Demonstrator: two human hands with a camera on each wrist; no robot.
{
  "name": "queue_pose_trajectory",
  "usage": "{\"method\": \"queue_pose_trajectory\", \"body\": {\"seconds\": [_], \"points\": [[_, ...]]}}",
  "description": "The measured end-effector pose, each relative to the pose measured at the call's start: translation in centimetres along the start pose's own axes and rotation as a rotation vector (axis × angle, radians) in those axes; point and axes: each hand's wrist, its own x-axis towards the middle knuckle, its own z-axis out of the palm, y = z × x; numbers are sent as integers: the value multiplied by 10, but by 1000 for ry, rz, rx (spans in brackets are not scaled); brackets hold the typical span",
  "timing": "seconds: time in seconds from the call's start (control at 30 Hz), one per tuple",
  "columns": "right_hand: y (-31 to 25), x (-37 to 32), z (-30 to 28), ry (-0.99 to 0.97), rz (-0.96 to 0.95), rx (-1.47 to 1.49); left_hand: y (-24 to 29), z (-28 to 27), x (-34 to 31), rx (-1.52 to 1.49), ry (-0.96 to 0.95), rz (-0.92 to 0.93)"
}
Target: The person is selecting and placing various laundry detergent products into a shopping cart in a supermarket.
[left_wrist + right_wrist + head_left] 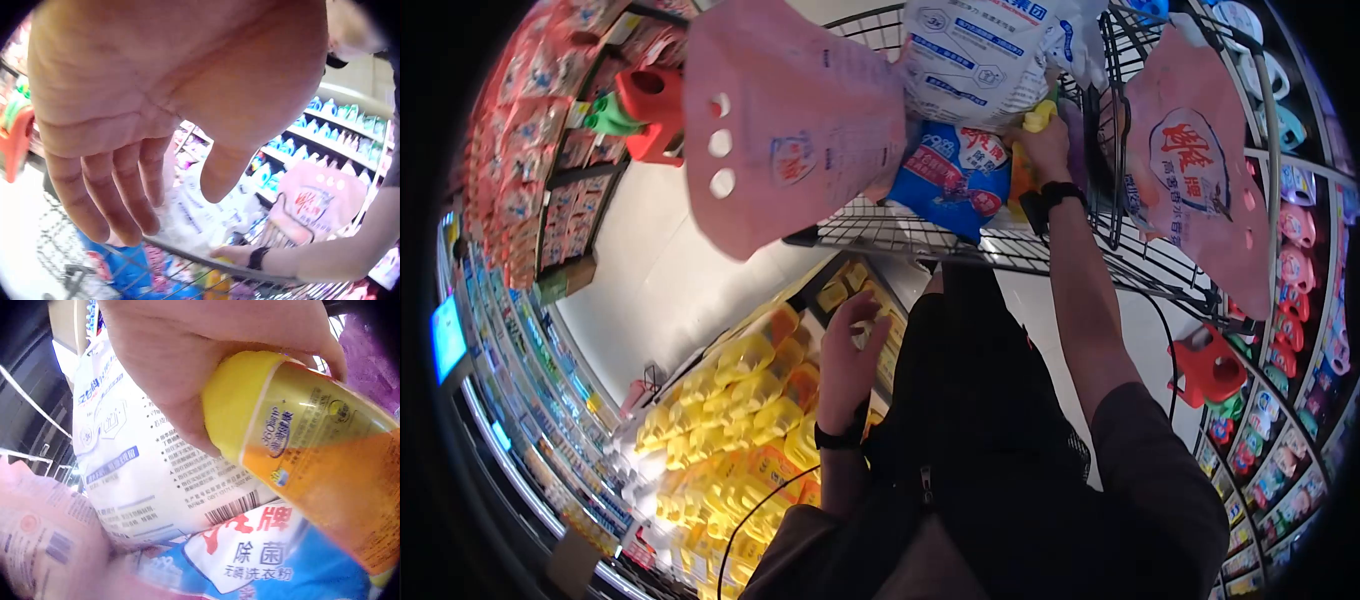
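My right hand (pixel 1048 145) reaches into a wire shopping cart (pixel 940 252) and grips a bottle (pixel 319 456) by its yellow top. Orange and yellow wrap covers the bottle's body, which lies tilted in the right wrist view. Beside it are a large white printed bag (pixel 970 65) and a blue bag of washing powder (pixel 955 175). My left hand (pixel 850 365) hangs outside the cart, holding nothing, its fingers loosely bent. In the left wrist view its palm (pixel 125 81) and spread thumb show before the cart's rim.
A pink bag (pixel 800 130) stands at the cart's left, another pink bag (pixel 1190 160) at its right. Stacked yellow bottles (pixel 730 400) fill a display at lower left. Red jugs (pixel 650 115) show near the left shelf. Shelves of detergent bottles (pixel 1295 270) line the right.
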Motion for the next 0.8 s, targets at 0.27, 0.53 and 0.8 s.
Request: {"method": "queue_pose_trajectory", "body": {"seconds": [0.27,0.53,0.8], "points": [[18,39,12,-32,131,147,76,102,150,80,-263,469],[9,1,-3,-170,121,454,69,171,221,273,-233,364],[-32,-118,-61,-142,-171,382,57,168,170,173,-178,449]]}}
